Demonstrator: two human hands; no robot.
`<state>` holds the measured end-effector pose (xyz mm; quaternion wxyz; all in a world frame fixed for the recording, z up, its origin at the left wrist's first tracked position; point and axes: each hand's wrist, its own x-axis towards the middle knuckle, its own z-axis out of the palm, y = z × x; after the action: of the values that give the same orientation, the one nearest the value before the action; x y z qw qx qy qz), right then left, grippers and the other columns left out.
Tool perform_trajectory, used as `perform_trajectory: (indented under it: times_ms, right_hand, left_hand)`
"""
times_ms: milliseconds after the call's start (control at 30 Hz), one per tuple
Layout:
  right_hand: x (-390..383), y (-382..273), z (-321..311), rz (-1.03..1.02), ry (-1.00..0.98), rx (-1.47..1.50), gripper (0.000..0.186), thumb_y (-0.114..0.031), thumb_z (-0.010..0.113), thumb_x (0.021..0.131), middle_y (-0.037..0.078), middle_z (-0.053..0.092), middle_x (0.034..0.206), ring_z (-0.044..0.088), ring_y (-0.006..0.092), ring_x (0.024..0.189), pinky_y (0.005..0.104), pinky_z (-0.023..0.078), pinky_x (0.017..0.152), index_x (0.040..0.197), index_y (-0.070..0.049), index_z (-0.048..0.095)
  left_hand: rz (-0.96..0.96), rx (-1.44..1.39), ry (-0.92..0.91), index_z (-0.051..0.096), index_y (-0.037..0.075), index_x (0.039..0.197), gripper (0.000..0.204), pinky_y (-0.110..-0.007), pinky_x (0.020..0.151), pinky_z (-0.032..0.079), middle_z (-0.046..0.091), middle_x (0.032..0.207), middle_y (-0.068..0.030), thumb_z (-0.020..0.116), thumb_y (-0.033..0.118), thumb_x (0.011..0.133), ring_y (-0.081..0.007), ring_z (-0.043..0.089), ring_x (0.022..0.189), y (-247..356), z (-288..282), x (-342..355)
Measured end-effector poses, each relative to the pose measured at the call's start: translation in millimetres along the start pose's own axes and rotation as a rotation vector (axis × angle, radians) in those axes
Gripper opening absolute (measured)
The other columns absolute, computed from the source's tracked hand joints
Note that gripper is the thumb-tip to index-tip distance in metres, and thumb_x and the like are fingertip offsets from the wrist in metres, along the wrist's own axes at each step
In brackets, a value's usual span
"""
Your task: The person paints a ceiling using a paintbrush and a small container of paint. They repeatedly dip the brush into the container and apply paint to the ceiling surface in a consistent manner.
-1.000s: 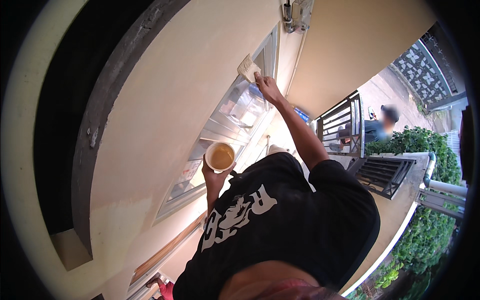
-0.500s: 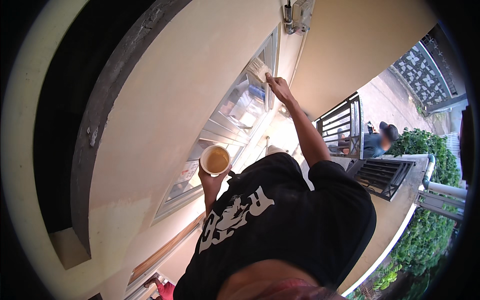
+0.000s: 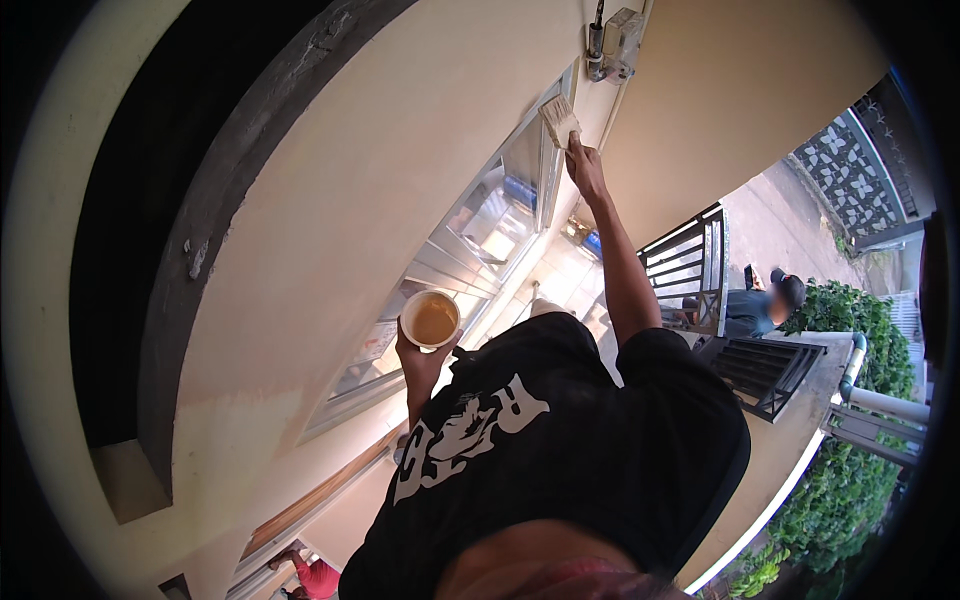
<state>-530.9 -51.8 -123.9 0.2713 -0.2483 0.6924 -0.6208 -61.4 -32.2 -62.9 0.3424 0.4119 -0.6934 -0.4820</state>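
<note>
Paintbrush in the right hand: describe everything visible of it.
The paintbrush is broad and flat, with a wide head of pale, off-white bristles showing darker streaks. Its body nearest the fingers is whitish; its material is unclear, and the rest of the handle is hidden in the right hand, which grips it. It is tilted, bristles toward the picture's upper left, and appears in front of the window frame. Whether the bristles touch anything cannot be told.

Place: outside what looks like a house (image 3: pixel 230 420), where I stand close to its wall (image 3: pixel 300 240)
Window (image 3: pixel 475 225): framed glass, set in that cream wall
Box (image 3: pixel 622 42): clear-covered, mounted near the window, meter-like
Railing (image 3: pixel 721 265): dark metal bars, near a paved lane (image 3: pixel 785 218)
Greenery (image 3: pixel 840 490): leafy, growing to my right
</note>
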Motion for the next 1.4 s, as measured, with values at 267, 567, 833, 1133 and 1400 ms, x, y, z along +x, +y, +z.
perform_trajectory:
  times_ms: [267, 567, 833, 1133, 1400]
  right_hand:
    - [20, 16, 51, -0.089, -0.222, 0.23, 0.063, -0.061, 0.045, 0.11, -0.007, 0.03, 0.058, 0.028, 0.0075, 0.05, 0.029, 0.025, 0.047, 0.067, -0.016, 0.039]
    - [-89, -89, -23, 0.044, -0.411, -0.216, 0.062, -0.059, 0.051, 0.108, -0.005, 0.041, 0.061, 0.037, 0.0091, 0.055, 0.0319, 0.028, 0.052, 0.072, -0.008, 0.055]
    - [-193, -219, 14, -0.305, -1.031, -0.949, 0.025, -0.025, 0.057, 0.102, 0.017, 0.067, 0.079, 0.068, 0.0349, 0.08, 0.0474, 0.05, 0.077, 0.108, -0.002, 0.066]
    - [-234, -231, 77, -0.799, -0.952, -1.11, 0.021, -0.008, 0.069, 0.09, 0.011, 0.071, 0.091, 0.073, 0.0318, 0.085, 0.044, 0.056, 0.076, 0.11, -0.007, 0.072]
    - [-266, -234, 138, -0.866, -0.857, -0.565, 0.042, -0.016, 0.086, 0.08, 0.008, 0.078, 0.083, 0.078, 0.0256, 0.079, 0.0363, 0.061, 0.068, 0.118, -0.011, 0.07]
  left_hand:
    - [0.007, -0.025, -0.089, 0.058, 0.001, 0.132, 0.075, -0.039, 0.098, 0.056, 0.07, 0.122, -0.0124, 0.097, 0.006, 0.069, -0.0244, 0.07, 0.112, 9, 9, 8]
    - [0.037, -0.014, 0.027, 0.059, 0.002, 0.131, 0.072, -0.04, 0.098, 0.056, 0.072, 0.119, -0.0127, 0.098, 0.011, 0.071, -0.0257, 0.071, 0.11, 8, 9, 4]
    - [0.009, -0.06, -0.029, 0.061, 0.005, 0.136, 0.077, -0.04, 0.103, 0.056, 0.071, 0.127, -0.0107, 0.099, 0.017, 0.07, -0.0234, 0.07, 0.117, 23, 17, 19]
    - [-0.001, -0.121, 0.026, 0.06, 0.003, 0.137, 0.079, -0.041, 0.104, 0.057, 0.071, 0.127, -0.0115, 0.098, 0.016, 0.069, -0.0245, 0.07, 0.118, 1, 9, -13]
    - [-0.072, -0.162, 0.178, 0.059, 0.003, 0.14, 0.078, -0.04, 0.105, 0.056, 0.069, 0.131, -0.0111, 0.097, 0.015, 0.072, -0.0239, 0.068, 0.122, 10, -10, -46]
